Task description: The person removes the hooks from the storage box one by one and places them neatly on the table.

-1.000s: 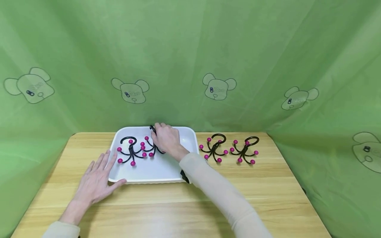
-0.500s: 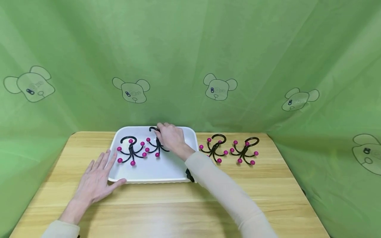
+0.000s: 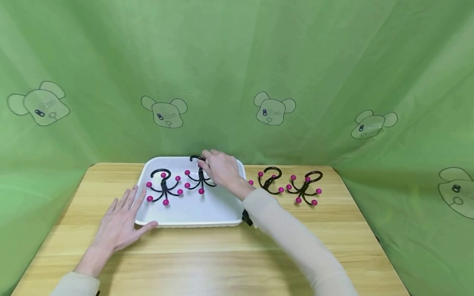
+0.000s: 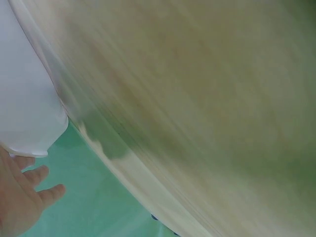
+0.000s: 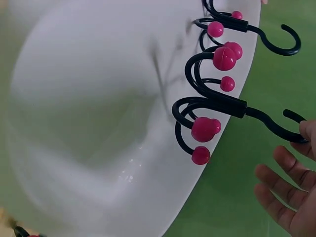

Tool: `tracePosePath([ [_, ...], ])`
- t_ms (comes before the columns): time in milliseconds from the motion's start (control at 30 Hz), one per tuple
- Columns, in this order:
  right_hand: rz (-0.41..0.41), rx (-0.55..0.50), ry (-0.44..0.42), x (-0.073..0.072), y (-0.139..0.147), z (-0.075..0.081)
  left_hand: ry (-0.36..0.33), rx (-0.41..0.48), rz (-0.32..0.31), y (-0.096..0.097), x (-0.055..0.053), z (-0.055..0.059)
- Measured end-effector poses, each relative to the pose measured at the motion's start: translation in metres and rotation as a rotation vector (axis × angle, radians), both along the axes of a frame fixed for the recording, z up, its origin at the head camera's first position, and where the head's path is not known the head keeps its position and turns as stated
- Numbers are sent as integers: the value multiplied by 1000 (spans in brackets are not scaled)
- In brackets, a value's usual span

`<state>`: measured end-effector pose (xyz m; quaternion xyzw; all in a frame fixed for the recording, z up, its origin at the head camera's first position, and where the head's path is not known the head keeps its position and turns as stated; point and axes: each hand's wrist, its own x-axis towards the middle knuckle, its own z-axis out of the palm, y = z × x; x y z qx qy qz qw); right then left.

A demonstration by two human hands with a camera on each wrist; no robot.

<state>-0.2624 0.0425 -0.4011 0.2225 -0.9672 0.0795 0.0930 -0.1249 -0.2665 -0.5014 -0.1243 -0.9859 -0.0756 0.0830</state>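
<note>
In the head view, shows smooth white plastic on the tray point(image 3: 196, 209) between seven and eight o'clock; satin wood grain across the worktop point(image 3: 200, 267) at six; creased, smooth cloth in the curtain point(image 3: 237, 61) at twelve; matt cloth on the sleeve point(image 3: 296, 242) at five. Shines black on the hooks point(image 5: 233, 107), perhaps coated metal; glossy pink plastic on the balls point(image 5: 224, 58).

This looks like a small closed-in spot, a bit like a tent. Green cloth point(image 3: 222, 53) hangs in folds behind the table point(image 3: 222, 263) and down both sides. The cloth has animal faces point(image 3: 168, 119) with round ears on it. The table has a light, stripy wood top. The cloth hides what lies past it, so I can't tell if it's a home or a lab.
</note>
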Motion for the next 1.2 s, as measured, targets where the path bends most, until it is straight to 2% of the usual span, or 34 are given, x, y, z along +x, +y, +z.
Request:
tracePosePath([
  [300,55,-113,80,15,17,15,-11,0,4,0,0,0],
  [567,72,-157,138,32,34,29,-19,0,7,0,-1,0],
  [933,132,-220,196,61,67,60,-20,8,10,0,-1,1],
  [1200,160,-278,246,78,95,77,-30,-1,13,0,-1,-1],
])
